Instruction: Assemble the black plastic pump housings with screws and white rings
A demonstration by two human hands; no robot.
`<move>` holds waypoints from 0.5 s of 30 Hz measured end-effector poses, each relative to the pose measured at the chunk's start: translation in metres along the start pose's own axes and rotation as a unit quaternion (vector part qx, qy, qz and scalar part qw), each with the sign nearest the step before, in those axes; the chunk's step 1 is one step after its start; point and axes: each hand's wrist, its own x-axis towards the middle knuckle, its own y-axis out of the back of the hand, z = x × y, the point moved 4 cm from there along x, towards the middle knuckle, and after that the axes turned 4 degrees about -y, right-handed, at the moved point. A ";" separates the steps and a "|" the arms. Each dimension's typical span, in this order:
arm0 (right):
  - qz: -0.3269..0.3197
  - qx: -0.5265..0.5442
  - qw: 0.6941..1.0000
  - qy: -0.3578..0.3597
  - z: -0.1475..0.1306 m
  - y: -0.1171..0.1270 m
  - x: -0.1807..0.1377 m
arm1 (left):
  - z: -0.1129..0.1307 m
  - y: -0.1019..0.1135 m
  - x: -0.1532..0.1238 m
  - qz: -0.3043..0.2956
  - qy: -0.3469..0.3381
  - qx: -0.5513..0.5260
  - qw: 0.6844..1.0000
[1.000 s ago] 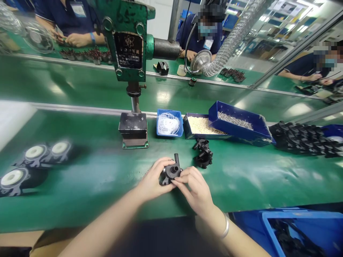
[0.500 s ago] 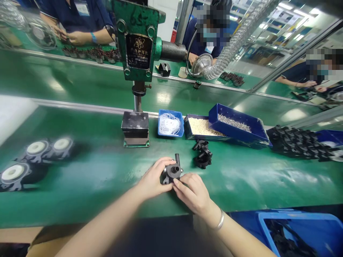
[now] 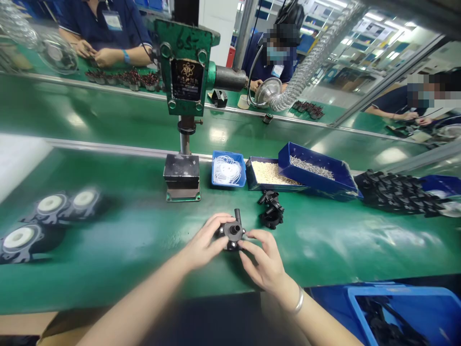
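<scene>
A small black pump (image 3: 236,231) with an upright centre spout and a side pipe pointing away from me is low over the green bench. My left hand (image 3: 207,240) is closed around its left side, thumb in front and fingers behind. At its right edge, my right hand (image 3: 266,259) has its fingers spread, with two fingertips touching or very near the rim and the thumb lower, apart from the pump. Small bright screw heads show on the pump's rim. Just beyond, to the right, lie loose black pump covers (image 3: 272,211).
A green press (image 3: 185,67) stands behind a black block (image 3: 181,168). Along the back are a blue tray of white rings (image 3: 228,169), a bin of cream pieces (image 3: 268,173) and a bin of screws (image 3: 313,166). Pump bodies (image 3: 50,204) lie left; a blue crate (image 3: 414,293) sits lower right.
My right hand's fingers have spread from a pinch at the pump's front edge, and the thumb has drawn away. My left thumb has shifted up onto the pump's front left.
</scene>
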 end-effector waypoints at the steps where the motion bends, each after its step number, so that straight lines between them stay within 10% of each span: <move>1: 0.010 0.000 1.000 -0.006 0.001 0.001 0.001 | -0.001 0.001 0.001 0.005 0.010 -0.016 1.000; 15: -0.022 -0.071 0.997 -0.023 -0.002 -0.013 -0.002 | -0.008 -0.002 -0.003 0.001 0.021 -0.015 1.000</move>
